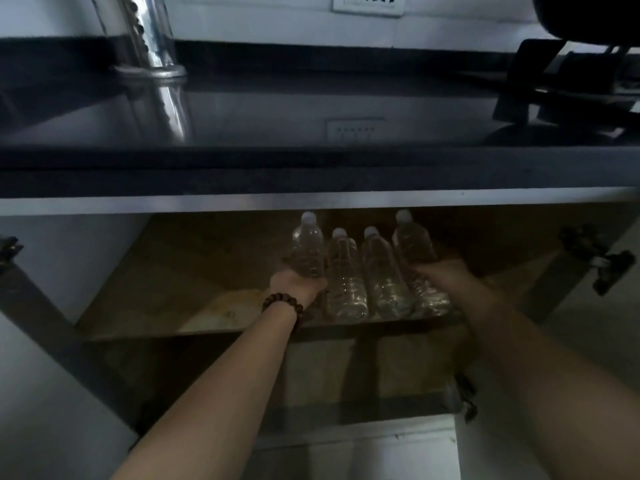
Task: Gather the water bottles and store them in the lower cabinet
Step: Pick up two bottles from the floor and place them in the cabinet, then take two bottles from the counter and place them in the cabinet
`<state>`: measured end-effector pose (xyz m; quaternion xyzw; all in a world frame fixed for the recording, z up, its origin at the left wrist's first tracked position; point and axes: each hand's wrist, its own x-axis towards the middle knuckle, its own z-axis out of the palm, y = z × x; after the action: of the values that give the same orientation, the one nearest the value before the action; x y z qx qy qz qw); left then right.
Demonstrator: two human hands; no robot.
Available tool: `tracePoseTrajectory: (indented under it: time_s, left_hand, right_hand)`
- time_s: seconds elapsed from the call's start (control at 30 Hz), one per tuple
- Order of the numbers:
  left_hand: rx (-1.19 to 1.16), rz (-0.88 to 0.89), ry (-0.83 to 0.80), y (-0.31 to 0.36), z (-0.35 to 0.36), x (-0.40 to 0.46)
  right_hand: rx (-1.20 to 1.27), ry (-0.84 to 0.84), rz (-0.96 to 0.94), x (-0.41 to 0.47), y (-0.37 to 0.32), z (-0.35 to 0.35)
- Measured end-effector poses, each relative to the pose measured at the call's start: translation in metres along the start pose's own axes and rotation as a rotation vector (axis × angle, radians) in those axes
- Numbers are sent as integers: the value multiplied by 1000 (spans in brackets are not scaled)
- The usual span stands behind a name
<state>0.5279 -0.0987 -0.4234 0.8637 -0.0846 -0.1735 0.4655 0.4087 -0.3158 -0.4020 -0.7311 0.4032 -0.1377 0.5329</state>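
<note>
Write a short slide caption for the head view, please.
Both hands place bottles beside two on the cabinet shelf.

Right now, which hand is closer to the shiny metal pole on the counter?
Left. The left hand grips a bottle below the pole; the right hand is farther right.

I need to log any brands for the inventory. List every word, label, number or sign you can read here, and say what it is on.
No text can be read in this view.
Water bottles: clear, with white caps; no printed label shows.
Wall switch panel: a row of small dark marks, too blurred to read.
Countertop: only a blurred reflection of that panel, no lettering.
Cabinet: no sign or number visible.
</note>
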Motion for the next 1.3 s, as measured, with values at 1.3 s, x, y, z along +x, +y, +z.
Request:
tracePoseTrajectory:
  time_s: [1.3]
  left_hand:
    - [347,258,-252,172,-144,-308]
  right_hand:
    - [-349,152,28,-335,-171,-119]
